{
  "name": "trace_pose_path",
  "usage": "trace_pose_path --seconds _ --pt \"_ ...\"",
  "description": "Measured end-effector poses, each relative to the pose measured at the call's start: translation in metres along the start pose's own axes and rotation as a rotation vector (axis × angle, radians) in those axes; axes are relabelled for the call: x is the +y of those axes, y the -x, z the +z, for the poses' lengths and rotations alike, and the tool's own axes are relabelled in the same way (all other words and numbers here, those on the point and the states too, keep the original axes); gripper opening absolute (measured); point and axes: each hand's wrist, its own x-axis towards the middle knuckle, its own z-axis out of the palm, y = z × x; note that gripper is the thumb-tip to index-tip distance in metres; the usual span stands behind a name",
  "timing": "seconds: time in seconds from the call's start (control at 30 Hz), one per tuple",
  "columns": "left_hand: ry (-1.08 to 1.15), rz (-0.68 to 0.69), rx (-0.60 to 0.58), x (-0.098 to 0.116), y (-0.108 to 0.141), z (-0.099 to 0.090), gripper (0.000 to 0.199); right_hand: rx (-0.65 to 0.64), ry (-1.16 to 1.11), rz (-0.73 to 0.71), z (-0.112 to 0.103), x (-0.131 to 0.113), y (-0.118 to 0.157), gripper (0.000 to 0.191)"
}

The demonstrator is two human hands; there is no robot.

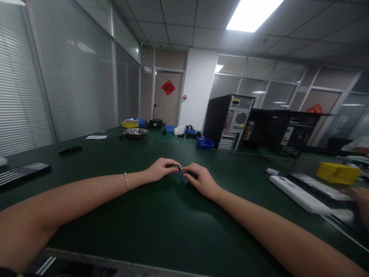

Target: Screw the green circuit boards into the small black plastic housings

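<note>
Over the middle of the green table my left hand is closed, its fingertips pinching a small dark piece with a bit of green, like a little circuit board. My right hand is closed around a slim black-handled tool with a thin, shiny metal tip. That tip reaches left to the small piece, and the two appear to meet between my fingertips. Fingers partly cover both things, so the exact kind of tool and the contact point cannot be made out. A bracelet circles my left wrist.
A black phone-like device and a dark object lie left. Behind stand a metal bowl, a blue bin and a computer tower. Right are a white device, a yellow box and another person's hand.
</note>
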Motion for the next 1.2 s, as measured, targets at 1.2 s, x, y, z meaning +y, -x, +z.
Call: trace_pose_path --seconds 1.2 --pt "0.019 0.03 0.051 0.0029 0.0006 0.002 0.029 0.02 0.038 -0.006 0.0014 -0.0001 -0.0003 0.019"
